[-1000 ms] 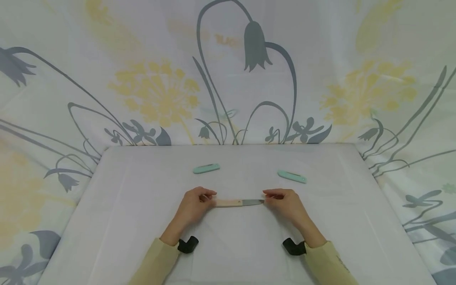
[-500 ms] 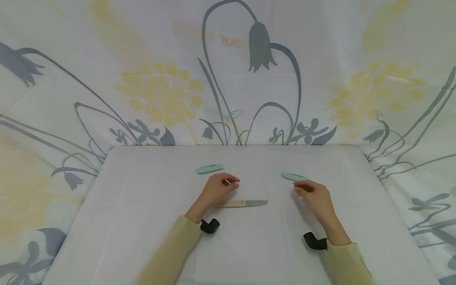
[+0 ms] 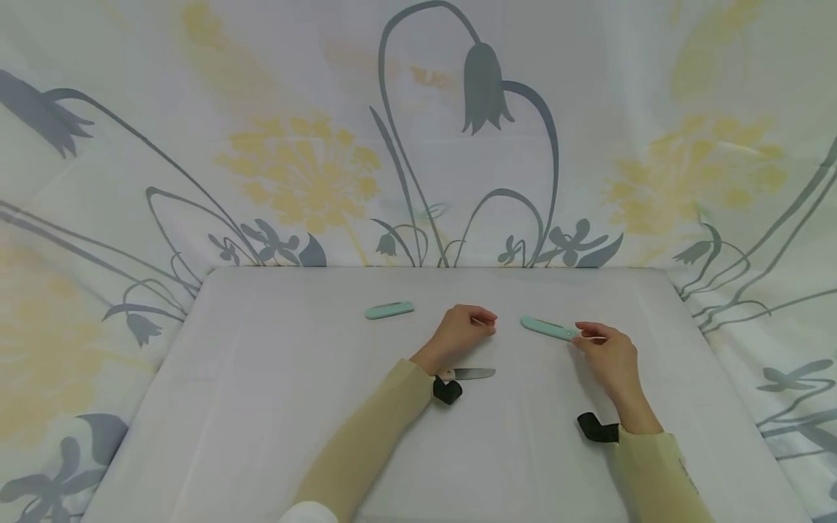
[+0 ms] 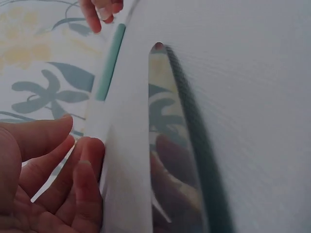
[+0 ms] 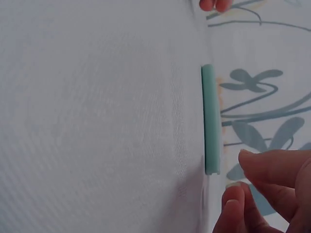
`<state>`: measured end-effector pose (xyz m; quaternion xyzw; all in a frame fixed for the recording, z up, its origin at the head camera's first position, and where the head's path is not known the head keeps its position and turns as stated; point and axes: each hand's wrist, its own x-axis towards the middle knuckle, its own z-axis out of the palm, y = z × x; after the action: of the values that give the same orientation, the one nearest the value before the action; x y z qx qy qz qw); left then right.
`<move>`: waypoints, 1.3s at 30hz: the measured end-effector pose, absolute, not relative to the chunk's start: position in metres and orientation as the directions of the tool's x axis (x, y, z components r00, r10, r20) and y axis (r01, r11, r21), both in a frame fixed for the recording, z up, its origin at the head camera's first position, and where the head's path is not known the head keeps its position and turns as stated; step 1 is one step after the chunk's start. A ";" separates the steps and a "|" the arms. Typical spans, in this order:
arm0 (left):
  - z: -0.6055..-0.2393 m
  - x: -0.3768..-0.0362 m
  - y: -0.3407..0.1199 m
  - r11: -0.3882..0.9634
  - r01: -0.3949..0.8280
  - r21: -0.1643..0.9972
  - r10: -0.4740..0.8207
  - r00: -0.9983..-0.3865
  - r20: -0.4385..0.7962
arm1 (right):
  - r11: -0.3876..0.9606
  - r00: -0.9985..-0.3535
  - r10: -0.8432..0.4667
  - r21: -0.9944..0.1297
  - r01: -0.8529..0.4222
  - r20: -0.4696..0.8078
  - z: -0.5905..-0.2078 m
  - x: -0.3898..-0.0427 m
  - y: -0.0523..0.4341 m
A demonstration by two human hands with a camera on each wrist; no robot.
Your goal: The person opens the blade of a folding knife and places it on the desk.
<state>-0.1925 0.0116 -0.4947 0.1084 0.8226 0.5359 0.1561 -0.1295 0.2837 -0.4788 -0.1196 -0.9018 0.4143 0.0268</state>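
A knife (image 3: 474, 373) with a silver blade lies on the table; my left wrist and sleeve hide most of its pale handle in the head view. The left wrist view shows its blade (image 4: 170, 145) up close. My left hand (image 3: 458, 334) is above and beyond the knife, fingers loosely bent, holding nothing. A slim mint-green piece (image 3: 548, 328), which looks like a closed folding knife, lies at the right. My right hand (image 3: 608, 356) is at its right end, thumb and fingers apart; the right wrist view shows a small gap between fingertips and the green piece (image 5: 211, 121).
A second mint-green piece (image 3: 389, 311) of the same shape lies at the back left. White cloth covers the table (image 3: 261, 407). Behind it hangs a flower-printed curtain (image 3: 418, 145), which also runs along both sides.
Both hands have left the knife, which stays on the table. My left hand has moved right and away from me; my right hand has moved right to the green piece's end.
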 end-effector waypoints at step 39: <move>-0.496 -0.197 0.057 0.284 -0.110 0.953 0.366 -0.906 -0.213 | 0.670 -0.987 0.143 -0.726 0.151 -0.074 -0.488 -0.142 0.284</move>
<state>-0.1974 0.0569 -0.4961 0.0825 0.7757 0.5927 0.2005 -0.1424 0.2842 -0.4877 -0.0804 -0.9139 0.3979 -0.0052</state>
